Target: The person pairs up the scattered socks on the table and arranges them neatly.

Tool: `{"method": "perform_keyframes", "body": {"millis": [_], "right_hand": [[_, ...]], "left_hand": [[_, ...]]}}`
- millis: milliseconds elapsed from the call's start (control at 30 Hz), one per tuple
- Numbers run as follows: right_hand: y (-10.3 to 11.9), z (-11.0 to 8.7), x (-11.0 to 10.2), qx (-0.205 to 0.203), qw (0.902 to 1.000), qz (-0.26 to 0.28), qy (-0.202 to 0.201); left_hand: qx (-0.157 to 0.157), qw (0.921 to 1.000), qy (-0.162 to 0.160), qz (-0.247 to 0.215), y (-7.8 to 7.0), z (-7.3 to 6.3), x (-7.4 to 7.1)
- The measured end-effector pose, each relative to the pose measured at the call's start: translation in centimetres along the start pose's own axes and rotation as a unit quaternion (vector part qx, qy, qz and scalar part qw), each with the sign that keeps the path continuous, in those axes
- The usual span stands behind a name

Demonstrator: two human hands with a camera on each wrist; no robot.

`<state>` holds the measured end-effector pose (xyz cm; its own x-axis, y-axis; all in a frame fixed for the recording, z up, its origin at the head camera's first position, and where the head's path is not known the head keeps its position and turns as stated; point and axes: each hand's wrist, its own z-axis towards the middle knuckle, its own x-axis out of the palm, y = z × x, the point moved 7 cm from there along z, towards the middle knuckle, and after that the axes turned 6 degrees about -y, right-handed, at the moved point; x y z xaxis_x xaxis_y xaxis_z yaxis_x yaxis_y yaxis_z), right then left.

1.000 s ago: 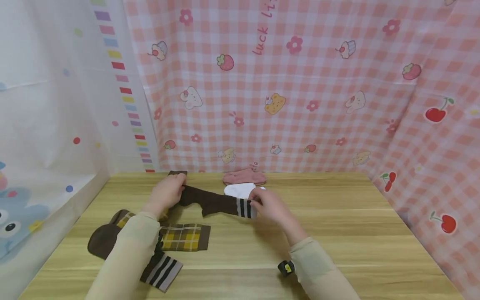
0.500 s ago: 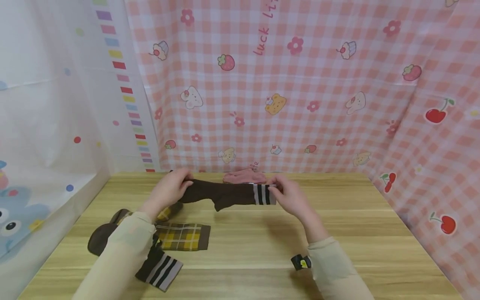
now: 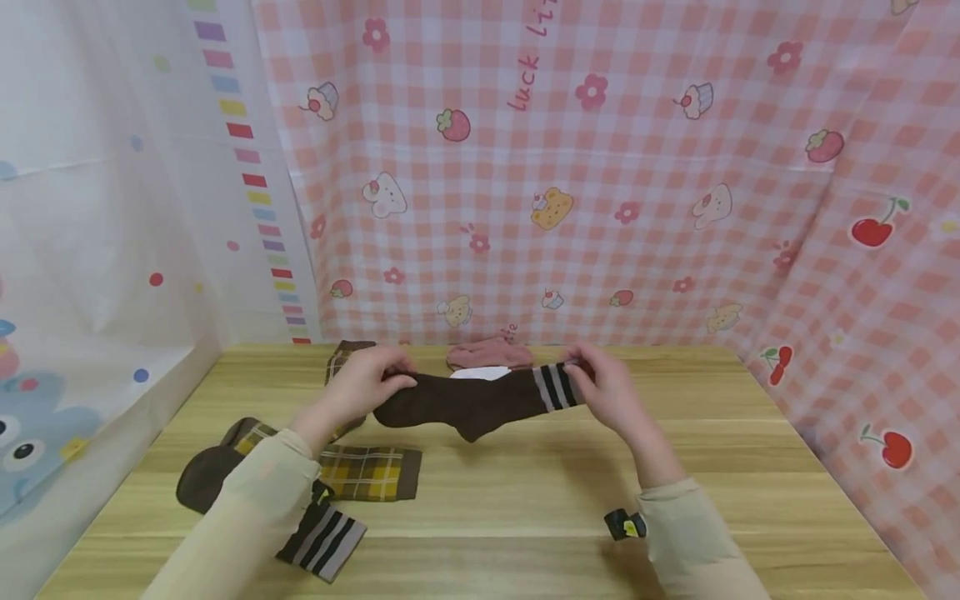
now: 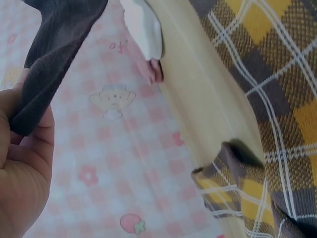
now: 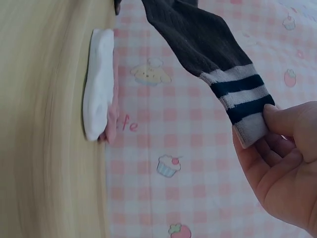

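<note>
A dark brown sock [image 3: 472, 402] with a grey-and-black striped cuff is stretched sideways between both hands, raised over the table. My left hand [image 3: 360, 387] pinches its toe end; in the left wrist view the fabric [image 4: 59, 54] runs up from between thumb and fingers. At the cuff, my right hand [image 3: 611, 392] pinches the grey edge, thumb on top, as the right wrist view shows on the striped cuff [image 5: 242, 96]. Behind the held sock lie a white sock [image 3: 480, 373] and a pink sock [image 3: 491, 352], the white one partly hidden.
Yellow-brown plaid socks [image 3: 371, 473] lie on the wooden table [image 3: 712, 467] at left, one by the left hand. Another dark sock with a striped cuff [image 3: 330, 542] lies nearer, partly under the left sleeve [image 3: 247, 508]. A pink gingham curtain [image 3: 480, 167] hangs behind the table.
Both hands have moved right with the brown sock, and it went from slanting down toward the cuff to sagging at its heel, cuff end higher. The plaid sock behind the left hand shows more.
</note>
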<state>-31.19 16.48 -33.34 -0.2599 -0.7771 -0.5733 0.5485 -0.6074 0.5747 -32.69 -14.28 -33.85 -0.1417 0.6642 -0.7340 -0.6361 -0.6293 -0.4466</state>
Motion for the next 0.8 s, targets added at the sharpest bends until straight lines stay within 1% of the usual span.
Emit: {"method": "perform_keyframes", "body": {"millis": [233,333,467,600,800], "right_hand": [[-1.6,-0.5,-0.6,0.021,0.9992,-0.025,0.024],[-2.2,-0.7,-0.5,0.031,0.9982,-0.034,0.037],[-3.3,-0.9,0.0,0.048,0.9955,-0.06,0.056],[-4.5,-1.2,0.6,0.062,0.9931,-0.069,0.071],[-5.4,-1.4,1.3,0.053,0.9937,-0.066,0.074]], "left_hand": [[0.014,0.9984,0.052,-0.019,-0.5,0.3,2.4],[0.032,0.9973,0.063,-0.021,-0.6,0.5,3.5],[0.049,0.9961,0.069,-0.025,-0.5,0.8,4.7],[0.048,0.995,0.085,-0.022,-0.1,1.0,5.7],[0.035,0.9933,0.11,-0.008,0.6,1.4,6.8]]}}
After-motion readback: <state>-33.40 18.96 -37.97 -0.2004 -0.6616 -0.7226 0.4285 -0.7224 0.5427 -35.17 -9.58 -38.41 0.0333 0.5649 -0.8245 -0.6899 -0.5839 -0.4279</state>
